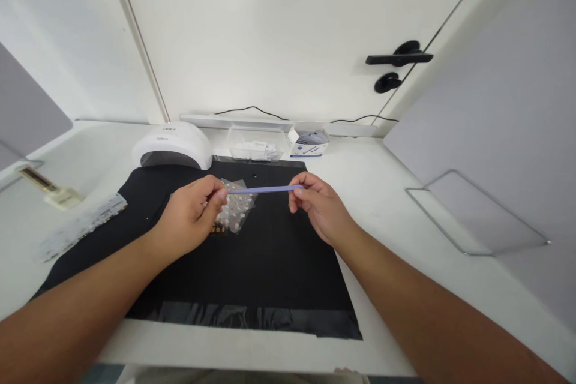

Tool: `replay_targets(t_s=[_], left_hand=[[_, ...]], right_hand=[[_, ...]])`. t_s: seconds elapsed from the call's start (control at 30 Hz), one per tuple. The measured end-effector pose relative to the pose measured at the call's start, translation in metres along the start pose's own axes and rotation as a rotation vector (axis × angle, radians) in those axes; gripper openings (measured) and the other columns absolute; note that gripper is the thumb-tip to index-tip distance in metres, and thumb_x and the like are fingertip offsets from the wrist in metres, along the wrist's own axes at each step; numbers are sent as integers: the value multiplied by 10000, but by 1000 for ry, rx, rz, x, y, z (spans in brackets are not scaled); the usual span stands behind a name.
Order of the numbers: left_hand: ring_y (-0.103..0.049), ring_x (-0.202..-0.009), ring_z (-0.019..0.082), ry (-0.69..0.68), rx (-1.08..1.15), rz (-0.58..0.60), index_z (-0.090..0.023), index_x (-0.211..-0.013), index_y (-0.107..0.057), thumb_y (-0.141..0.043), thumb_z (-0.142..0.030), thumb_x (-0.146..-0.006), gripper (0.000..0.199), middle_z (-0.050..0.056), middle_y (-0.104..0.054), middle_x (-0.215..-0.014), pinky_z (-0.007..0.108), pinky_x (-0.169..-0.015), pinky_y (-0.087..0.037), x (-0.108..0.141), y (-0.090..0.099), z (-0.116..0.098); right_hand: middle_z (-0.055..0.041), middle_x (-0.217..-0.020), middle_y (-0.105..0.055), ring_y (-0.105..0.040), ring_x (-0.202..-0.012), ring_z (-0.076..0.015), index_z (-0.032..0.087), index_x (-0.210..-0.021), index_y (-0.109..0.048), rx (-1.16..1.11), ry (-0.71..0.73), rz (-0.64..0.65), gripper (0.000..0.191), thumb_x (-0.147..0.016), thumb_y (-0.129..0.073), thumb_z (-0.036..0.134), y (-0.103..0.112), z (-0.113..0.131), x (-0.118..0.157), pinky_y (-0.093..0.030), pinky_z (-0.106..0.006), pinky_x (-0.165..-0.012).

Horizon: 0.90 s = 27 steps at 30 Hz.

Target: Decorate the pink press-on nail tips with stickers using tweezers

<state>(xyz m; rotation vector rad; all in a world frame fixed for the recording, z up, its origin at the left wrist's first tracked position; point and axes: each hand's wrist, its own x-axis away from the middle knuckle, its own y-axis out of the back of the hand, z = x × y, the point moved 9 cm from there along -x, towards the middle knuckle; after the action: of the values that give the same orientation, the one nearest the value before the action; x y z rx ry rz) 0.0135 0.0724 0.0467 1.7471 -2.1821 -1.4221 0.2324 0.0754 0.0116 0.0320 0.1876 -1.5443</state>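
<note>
A thin purple stick [263, 190] stretches level between my two hands, above the black mat [279, 264]. My left hand [191, 213] pinches its left end between thumb and fingers. At the other end, my right hand [317, 201] holds it with the fingertips. Clear sheets with small white and orange patterns [238, 210] lie on the mat beside my left hand, which hides part of them.
A white domed lamp [173, 141] stands at the back left. Behind the mat are a clear tray [254, 147] and a box of alcohol pads [309, 143]. A bottle [63, 197] and patterned strips [85, 225] lie left; a wire frame [477, 216] is right.
</note>
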Motion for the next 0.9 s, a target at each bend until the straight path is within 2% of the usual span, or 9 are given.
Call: replay_targets(t_s=[0.4,0.9], left_hand=[[-627,-659,150,34,13,-27,-186,-830,-602,-495,-332,-935,209,-5,-655,-699,259,-635,-460,-1,1,4],[-629,-643,124,78,59,-41,-189,-893,-676,-577,-308,-898,156,-17,-677,-698,215,-620,-455,0,1,9]], right_hand=[[64,-591,-550,-514,-483,-97,192,-802,-561,-76,-16,-11,124,-692,-607,160,1,-1,0,-383,-254,-537],[56,-594,-554,-496,-471,-91,184,-788,-557,-107,-46,-16,115,-722,-646,214,2,-5,-2,-364,-247,-514]])
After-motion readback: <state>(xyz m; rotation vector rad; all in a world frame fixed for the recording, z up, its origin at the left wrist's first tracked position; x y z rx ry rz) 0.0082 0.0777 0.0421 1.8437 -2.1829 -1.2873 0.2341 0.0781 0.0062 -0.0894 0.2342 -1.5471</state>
